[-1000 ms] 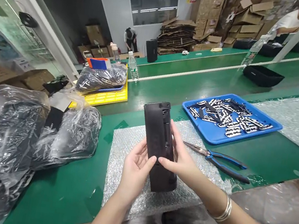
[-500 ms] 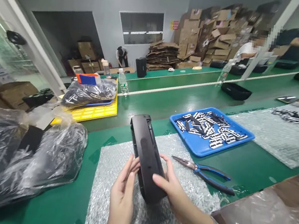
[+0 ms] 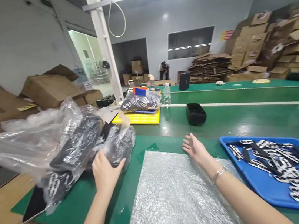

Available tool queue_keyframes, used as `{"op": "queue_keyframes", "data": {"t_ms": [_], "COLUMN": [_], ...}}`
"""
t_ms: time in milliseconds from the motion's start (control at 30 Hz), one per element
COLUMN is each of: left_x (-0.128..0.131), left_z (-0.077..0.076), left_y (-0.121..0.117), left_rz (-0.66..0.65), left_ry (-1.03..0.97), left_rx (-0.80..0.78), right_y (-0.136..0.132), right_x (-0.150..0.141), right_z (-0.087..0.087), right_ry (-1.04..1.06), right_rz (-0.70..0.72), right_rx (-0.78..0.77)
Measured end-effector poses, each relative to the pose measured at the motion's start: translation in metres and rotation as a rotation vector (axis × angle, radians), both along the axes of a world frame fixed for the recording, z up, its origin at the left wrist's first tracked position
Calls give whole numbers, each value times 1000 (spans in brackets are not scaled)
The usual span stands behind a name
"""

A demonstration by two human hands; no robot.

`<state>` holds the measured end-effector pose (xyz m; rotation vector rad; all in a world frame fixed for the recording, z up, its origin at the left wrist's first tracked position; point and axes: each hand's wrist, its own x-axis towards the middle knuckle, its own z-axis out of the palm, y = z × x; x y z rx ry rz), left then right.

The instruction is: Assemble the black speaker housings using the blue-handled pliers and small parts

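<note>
My left hand (image 3: 105, 169) is at the clear plastic bag (image 3: 77, 146) of black parts on the left. Its thumb stands apart from the fingers, and the fingertips are partly hidden against the bag; no part shows in its grasp. My right hand (image 3: 196, 149) is open with nothing in it, above the far edge of the bubble-wrap mat (image 3: 170, 201). Beyond its fingers, a black plastic housing (image 3: 195, 115) lies on the green conveyor surface, apart from the hand.
At right, a blue tray (image 3: 264, 189) holds several black-and-white pieces. A yellow board (image 3: 148, 118) carries another bagged load, with a water bottle (image 3: 167, 95) beside it. Cardboard boxes (image 3: 52, 86) stand at left. A person (image 3: 163, 70) bends in the background.
The black housing has left both hands and now lies on the conveyor surface. My left hand has moved left to the bag; my right hand is stretched forward, empty. The view has swung left.
</note>
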<state>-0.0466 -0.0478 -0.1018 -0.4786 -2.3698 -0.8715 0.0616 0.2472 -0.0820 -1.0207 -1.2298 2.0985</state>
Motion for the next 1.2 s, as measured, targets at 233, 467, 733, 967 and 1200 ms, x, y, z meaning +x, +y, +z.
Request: {"op": "queue_keyframes", "data": {"t_ms": [233, 467, 733, 967, 1200], "left_x": [17, 76, 125, 144, 148], "left_z": [-17, -27, -43, -36, -44], "left_y": [-5, -7, -73, -63, -60], "left_rz": [-267, -547, -78, -102, -194], "left_ry": [104, 230, -30, -406, -407], "left_rx": [-199, -250, -248, -666, -659], "right_y": [-66, -164, -187, -206, -201], "right_x": [-3, -40, -26, -13, -48], "right_z": [20, 61, 47, 45, 37], "right_ry": [124, 145, -328, -153, 151], "right_rz": [259, 965, 892, 1171, 1558], "right_rx": [700, 1444, 1825, 2014, 1885]}}
